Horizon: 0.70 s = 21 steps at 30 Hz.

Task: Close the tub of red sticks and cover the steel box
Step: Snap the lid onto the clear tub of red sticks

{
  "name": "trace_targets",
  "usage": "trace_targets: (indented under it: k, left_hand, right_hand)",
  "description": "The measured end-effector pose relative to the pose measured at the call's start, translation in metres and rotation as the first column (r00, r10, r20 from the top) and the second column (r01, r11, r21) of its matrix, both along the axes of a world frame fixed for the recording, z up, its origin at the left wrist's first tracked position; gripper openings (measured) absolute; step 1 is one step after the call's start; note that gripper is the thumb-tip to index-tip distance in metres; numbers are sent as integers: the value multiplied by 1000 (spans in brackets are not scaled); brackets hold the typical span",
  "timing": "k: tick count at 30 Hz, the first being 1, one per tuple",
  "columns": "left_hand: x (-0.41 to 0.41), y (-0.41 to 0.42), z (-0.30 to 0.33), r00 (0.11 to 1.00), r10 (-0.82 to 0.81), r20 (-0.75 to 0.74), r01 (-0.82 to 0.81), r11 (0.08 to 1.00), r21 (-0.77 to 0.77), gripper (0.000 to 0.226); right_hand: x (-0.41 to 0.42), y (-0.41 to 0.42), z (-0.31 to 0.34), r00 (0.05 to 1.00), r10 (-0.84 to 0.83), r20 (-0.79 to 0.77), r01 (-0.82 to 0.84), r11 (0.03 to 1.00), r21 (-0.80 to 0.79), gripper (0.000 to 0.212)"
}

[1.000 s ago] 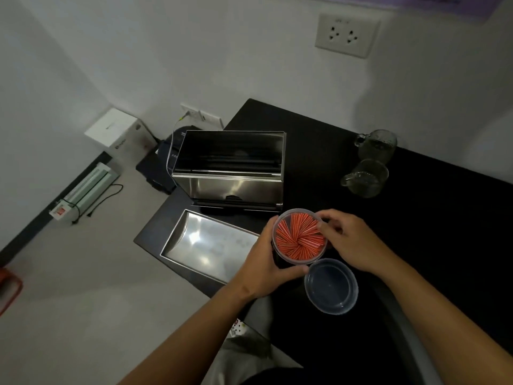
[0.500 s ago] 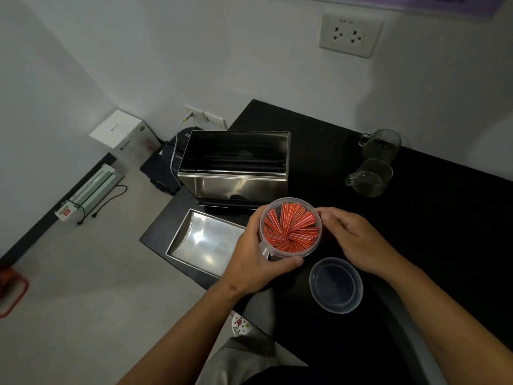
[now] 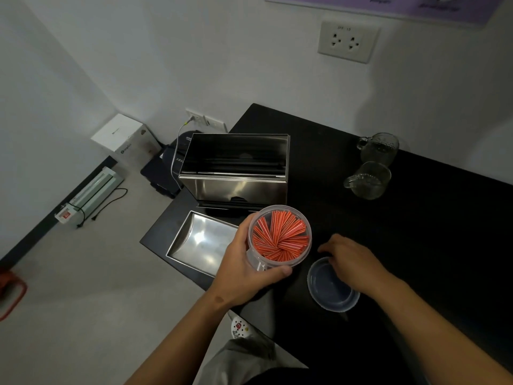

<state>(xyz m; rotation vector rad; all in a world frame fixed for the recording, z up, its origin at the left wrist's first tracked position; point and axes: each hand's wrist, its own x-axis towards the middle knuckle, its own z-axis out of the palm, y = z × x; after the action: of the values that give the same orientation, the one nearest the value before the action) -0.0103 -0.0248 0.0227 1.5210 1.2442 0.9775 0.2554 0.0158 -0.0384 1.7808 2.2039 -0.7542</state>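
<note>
My left hand [image 3: 245, 270] grips a clear round tub of red sticks [image 3: 279, 236], held open-topped just above the black table [image 3: 416, 245]. The tub's clear lid [image 3: 330, 287] lies upside down on the table to the right of it. My right hand [image 3: 352, 259] hovers over the lid's far edge with fingers spread, holding nothing. Behind the tub stands the open steel box [image 3: 236, 168]. The flat steel cover [image 3: 200, 241] for this box lies on the table's left corner, in front of the box.
Two glass cups [image 3: 369, 179] [image 3: 379, 147] stand at the back right of the table. The table's left edge drops to the floor, where a white carton [image 3: 122, 137], a black device [image 3: 169, 168] and a laminator [image 3: 88, 195] lie. A wall socket [image 3: 348, 41] is above.
My left hand lifted the tub slightly up and left. My right hand let go of the tub's rim and moved down toward the lid.
</note>
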Motion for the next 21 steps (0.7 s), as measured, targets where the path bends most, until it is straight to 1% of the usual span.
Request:
trace_targets:
  k: [3,6,9,12,14,19,21]
  left_hand:
    - [-2,-5,4,1000,10,5,-10,1000,0,95]
    - [-9,-8,7,1000,28,-3,-28,999,21,94]
    - [-18,-11,10,999,46,-19,-45,999,27,94]
    - [-27,-10,13,999,32,-43,-30,998,47,95]
    - [-31,-8,17,998,24,-60,-21,998,56,96]
    - [-39,-7,25,998,38,-51,-34,997,73,88]
    - [-41,-6,27,999,31,-39,-27,997,79,87]
  right_hand:
    - [-1,-1,1,1000,-1,2,1,1000,22,37]
    - [-1,-1,7,999,-4,-41,4,1000,5,27]
    - [-2,0,19,974,-134,-182,132,991,-24,20]
    - [-1,0,39,897,-244,-369,218,969,-112,17]
    - [-3,0,57,845,-289,-450,254,957,-138,20]
    - [-15,-1,98,801,-248,-545,258,964,-59,42]
    - [-22,-2,112,763,-239,-600,272,962,-38,46]
